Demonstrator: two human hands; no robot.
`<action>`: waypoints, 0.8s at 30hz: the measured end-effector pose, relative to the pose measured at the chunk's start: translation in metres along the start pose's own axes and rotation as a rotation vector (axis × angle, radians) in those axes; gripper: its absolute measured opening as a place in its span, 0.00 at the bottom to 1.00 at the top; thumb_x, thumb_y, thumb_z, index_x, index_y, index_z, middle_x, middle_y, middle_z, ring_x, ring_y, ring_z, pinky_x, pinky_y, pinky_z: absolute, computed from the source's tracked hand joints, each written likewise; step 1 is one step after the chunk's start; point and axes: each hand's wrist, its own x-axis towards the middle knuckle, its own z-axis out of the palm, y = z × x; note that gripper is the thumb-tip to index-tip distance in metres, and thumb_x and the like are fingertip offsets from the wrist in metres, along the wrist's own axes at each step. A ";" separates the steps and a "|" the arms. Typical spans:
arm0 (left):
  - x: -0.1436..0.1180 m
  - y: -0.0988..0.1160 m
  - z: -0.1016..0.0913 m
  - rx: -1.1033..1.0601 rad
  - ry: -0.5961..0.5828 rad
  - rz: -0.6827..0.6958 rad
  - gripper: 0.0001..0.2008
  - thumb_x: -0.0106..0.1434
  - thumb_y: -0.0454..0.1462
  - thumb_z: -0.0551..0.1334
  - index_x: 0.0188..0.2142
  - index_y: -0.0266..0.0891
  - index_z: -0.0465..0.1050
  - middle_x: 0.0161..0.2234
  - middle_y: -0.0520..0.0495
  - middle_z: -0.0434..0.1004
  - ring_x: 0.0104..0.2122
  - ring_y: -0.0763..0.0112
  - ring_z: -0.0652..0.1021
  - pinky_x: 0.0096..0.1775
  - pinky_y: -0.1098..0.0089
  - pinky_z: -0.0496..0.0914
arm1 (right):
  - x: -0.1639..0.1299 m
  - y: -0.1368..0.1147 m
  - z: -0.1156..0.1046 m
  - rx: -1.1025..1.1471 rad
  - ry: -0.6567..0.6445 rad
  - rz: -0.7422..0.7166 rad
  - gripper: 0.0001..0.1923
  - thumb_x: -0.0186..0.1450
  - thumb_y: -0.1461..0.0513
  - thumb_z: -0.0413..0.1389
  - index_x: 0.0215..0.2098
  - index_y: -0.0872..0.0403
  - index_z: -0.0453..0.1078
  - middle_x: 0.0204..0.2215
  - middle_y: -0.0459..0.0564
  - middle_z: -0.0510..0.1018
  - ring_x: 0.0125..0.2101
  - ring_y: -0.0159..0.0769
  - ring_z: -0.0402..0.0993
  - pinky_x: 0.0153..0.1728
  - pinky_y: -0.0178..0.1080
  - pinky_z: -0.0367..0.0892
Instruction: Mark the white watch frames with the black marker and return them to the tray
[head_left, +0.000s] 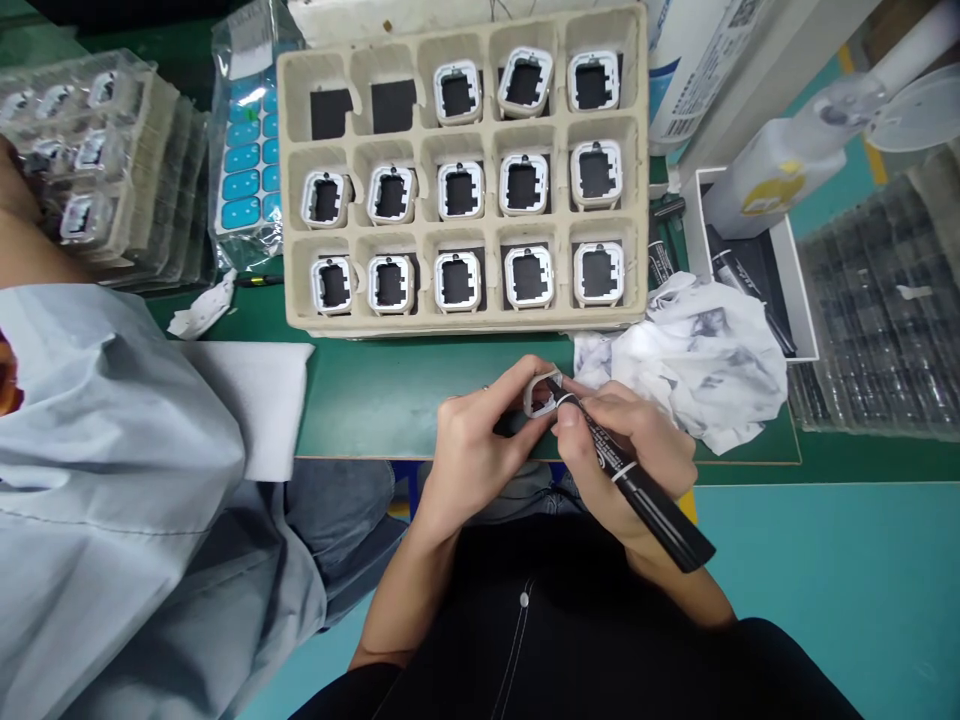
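My left hand (pixel 472 445) has its fingers closed around a small white frame (pixel 538 396), pinching it by its edges just above the near rim of the desk (pixel 375 390). My right hand (pixel 630 450) has its fingers wrapped tight on a black marker (pixel 637 485), whose tip touches the frame while its barrel slants back toward my body. Just right of my fingers lies a crumpled, ink-stained white cloth (pixel 697 360), nearly touching the right hand. Beyond the fingers sits a pulp tray (pixel 461 140) with white frames in most pockets; the two far-left pockets of its farthest row hold only dark pads. Left of my fingers a folded white sheet (pixel 262 400) lies on the desk, and a co-worker's pale blue sleeve (pixel 112 450) fills the left side. Further right stands a white box (pixel 795 280) holding dark pens.
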 end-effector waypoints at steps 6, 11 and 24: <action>0.000 0.001 0.000 0.024 0.001 -0.013 0.13 0.78 0.38 0.76 0.60 0.45 0.88 0.42 0.51 0.93 0.38 0.67 0.89 0.48 0.70 0.87 | 0.003 -0.001 -0.004 0.009 -0.009 0.062 0.11 0.76 0.69 0.70 0.48 0.46 0.77 0.34 0.44 0.88 0.34 0.42 0.92 0.34 0.42 0.88; -0.001 0.001 0.000 0.040 0.005 -0.004 0.13 0.78 0.39 0.77 0.60 0.46 0.89 0.41 0.52 0.92 0.37 0.67 0.89 0.46 0.71 0.87 | 0.003 -0.002 -0.003 -0.009 -0.012 0.041 0.13 0.76 0.69 0.71 0.50 0.46 0.79 0.38 0.47 0.91 0.39 0.46 0.95 0.38 0.44 0.92; -0.003 -0.005 -0.001 0.073 0.019 0.055 0.14 0.77 0.38 0.78 0.60 0.46 0.90 0.41 0.52 0.94 0.36 0.67 0.90 0.46 0.73 0.87 | 0.003 -0.007 -0.004 0.023 -0.016 0.143 0.09 0.79 0.67 0.67 0.46 0.47 0.76 0.38 0.46 0.90 0.39 0.41 0.95 0.38 0.41 0.89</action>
